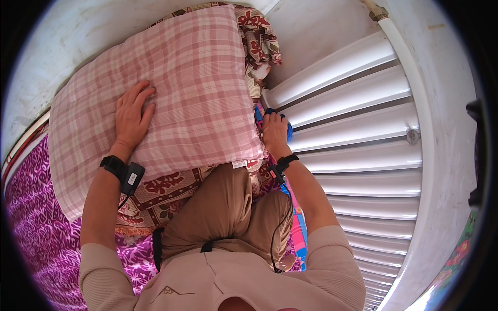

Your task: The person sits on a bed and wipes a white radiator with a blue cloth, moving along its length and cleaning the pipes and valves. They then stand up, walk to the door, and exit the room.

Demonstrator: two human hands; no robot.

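A large pillow in a pink plaid cover (194, 85) lies before me over a patterned red, brown and cream cloth (163, 186). My left hand (134, 110) rests on top of the pillow, fingers somewhat spread. Beside the pillow's right edge, my right hand (275, 130) is bent over a dark blue cloth-like item (289, 131), close to the radiator. Its fingertips curl out of sight, so the hold is not clear. A small white tag (239, 164) sticks out from the pillow's lower edge.
A white ribbed radiator (365, 155) stands along the right, with a pipe (404, 66) at its end. A pale wall (78, 42) curves behind the pillow. Purple patterned fabric (31, 202) spreads at the left. My bent knees in brown trousers (218, 206) touch the patterned cloth.
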